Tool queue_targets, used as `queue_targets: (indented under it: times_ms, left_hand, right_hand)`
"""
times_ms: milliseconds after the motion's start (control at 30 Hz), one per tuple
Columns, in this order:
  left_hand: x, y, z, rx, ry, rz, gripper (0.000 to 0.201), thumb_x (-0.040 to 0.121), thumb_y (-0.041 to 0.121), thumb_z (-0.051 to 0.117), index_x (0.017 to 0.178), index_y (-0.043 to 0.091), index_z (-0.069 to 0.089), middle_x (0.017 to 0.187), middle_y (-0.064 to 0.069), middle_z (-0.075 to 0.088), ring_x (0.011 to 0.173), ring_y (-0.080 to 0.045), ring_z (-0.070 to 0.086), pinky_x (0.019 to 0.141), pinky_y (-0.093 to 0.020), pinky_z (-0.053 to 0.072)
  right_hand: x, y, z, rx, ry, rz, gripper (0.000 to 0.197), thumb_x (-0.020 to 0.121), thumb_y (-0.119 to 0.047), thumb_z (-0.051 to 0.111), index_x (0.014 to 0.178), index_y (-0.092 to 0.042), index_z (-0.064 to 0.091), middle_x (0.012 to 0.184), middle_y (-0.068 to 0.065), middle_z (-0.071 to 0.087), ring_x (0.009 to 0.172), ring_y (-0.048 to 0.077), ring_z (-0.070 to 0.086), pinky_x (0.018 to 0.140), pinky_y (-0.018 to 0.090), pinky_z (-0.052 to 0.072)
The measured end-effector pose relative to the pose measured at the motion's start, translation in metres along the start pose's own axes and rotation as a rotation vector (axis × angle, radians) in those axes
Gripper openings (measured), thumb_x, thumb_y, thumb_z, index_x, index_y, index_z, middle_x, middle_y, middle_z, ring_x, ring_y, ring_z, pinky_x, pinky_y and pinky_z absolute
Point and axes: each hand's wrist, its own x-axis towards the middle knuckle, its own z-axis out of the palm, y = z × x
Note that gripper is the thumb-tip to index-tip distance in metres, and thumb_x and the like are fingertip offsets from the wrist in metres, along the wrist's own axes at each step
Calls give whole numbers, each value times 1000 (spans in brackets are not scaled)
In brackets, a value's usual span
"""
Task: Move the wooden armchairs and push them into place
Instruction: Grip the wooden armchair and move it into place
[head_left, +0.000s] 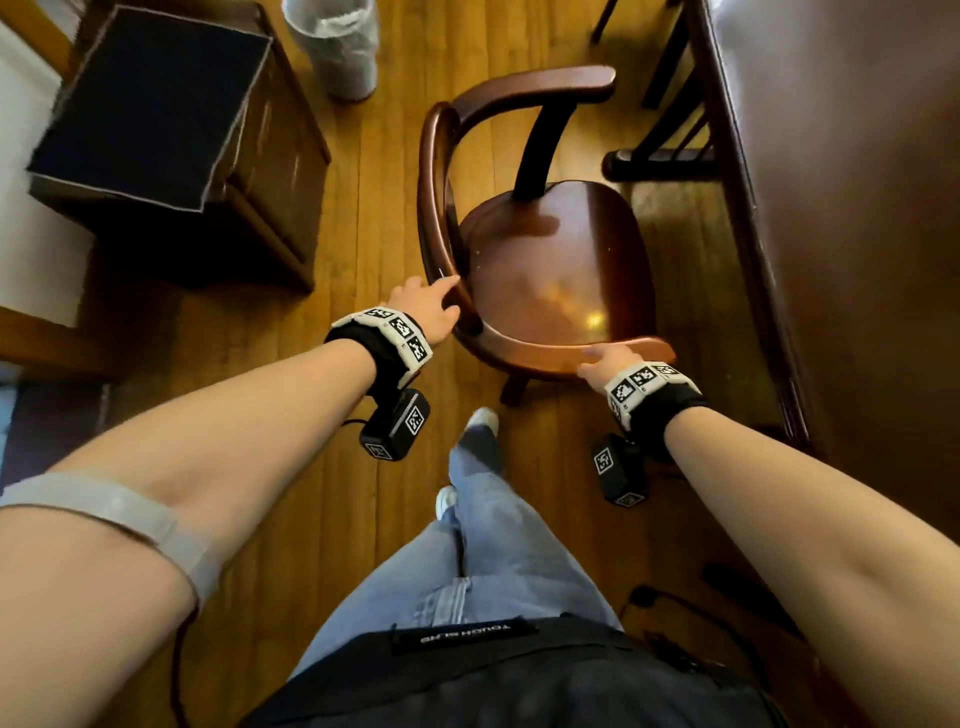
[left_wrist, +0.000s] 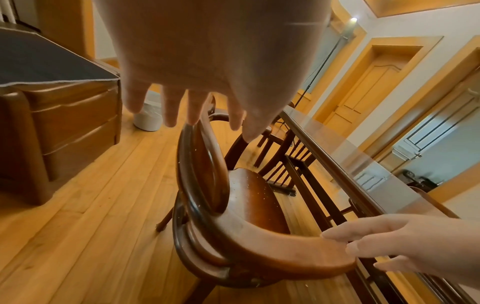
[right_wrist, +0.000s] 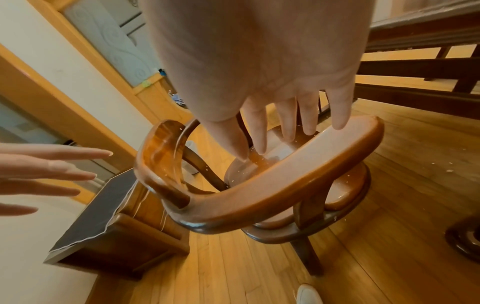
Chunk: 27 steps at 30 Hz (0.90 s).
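**Q:** Where is the chair (head_left: 550, 260)?

**A:** On the floor (head_left: 363, 234), with its open front facing the tabletop (head_left: 857, 234). The seat is just beside the tabletop edge, not under it. A cabinet (head_left: 275, 171) stands well apart behind the backrest.

**Q:** What is the state of the hands?

**A:** Left hand (head_left: 423, 306): fingers straight and spread, at the curved back rail (head_left: 434, 208). Contact cannot be confirmed, as the right wrist view shows the hand short of the wood. Right hand (head_left: 605, 361): fingers straight, laid over the end of the near armrest (head_left: 519, 356), not curled round it.

**Q:** What could go wrong from here?

**A:** Probably three things.
1. **Slip.** Neither hand closes round the wood, so a push from flat fingers may slide off the polished rail.
2. **Swivel.** The right hand acts at an armrest tip. Uneven force may turn the chair instead of driving it straight, and the far armrest (head_left: 545, 85) could then strike the tabletop edge.
3. **Snag.** The table foot (head_left: 660, 163) lies near the seat's far side. A chair leg may catch on it, so that the chair tips or stops short.

Legs dragged sideways could also scuff the floor.
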Motion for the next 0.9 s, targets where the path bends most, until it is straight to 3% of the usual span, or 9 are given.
queue_targets:
  times_ms: [300, 400, 467, 600, 767, 900]
  left_hand:
    - [111, 17, -30, -115, -21, -129, 64, 96, 39, 43, 152, 34, 13, 146, -20, 34, 128, -40, 44, 107, -48, 40]
    - [131, 12, -29, -121, -54, -141, 72, 95, 36, 48, 153, 33, 5, 145, -21, 33, 123, -40, 49, 102, -49, 45]
    - [140, 8, -29, -112, -61, -117, 78, 94, 34, 50, 153, 33, -1, 142, -22, 35, 117, -40, 53, 99, -50, 47]
    - [153, -1, -29, -157, -71, -51, 90, 93, 28, 54, 149, 39, -15, 136, -26, 41, 103, -41, 60, 92, -49, 52]
    - [154, -17, -25, -271, 63, 28, 99, 89, 17, 56, 150, 32, -20, 136, -24, 46, 109, -40, 59, 92, -44, 47]
    - [164, -39, -20, -338, 99, 24, 105, 86, 21, 58, 149, 23, -26, 135, -20, 54, 107, -39, 62, 96, -46, 51]
  right_hand:
    - [78, -37, -5, 36, -122, 37, 42, 94, -30, 49, 135, -21, 54, 141, 5, 54, 129, 26, 50, 111, 33, 38]
    - [89, -44, 5, -36, -150, 52, 38, 95, -32, 45, 130, -26, 57, 139, 3, 55, 132, 27, 46, 119, 39, 23]
    - [92, -50, 13, -95, -137, 48, 37, 95, -33, 41, 128, -31, 58, 138, 2, 56, 133, 26, 44, 121, 45, 12]
    - [95, -58, 28, -114, -100, 80, 39, 96, -38, 36, 126, -32, 59, 140, 3, 51, 135, 26, 39, 120, 50, 6]
    - [95, -76, 50, -79, -9, 167, 41, 96, -43, 35, 124, -28, 61, 137, 5, 54, 133, 29, 41, 120, 51, 4]
    - [95, -94, 72, -74, 67, 209, 43, 95, -44, 35, 123, -27, 62, 134, 5, 56, 132, 29, 42, 120, 50, 4]
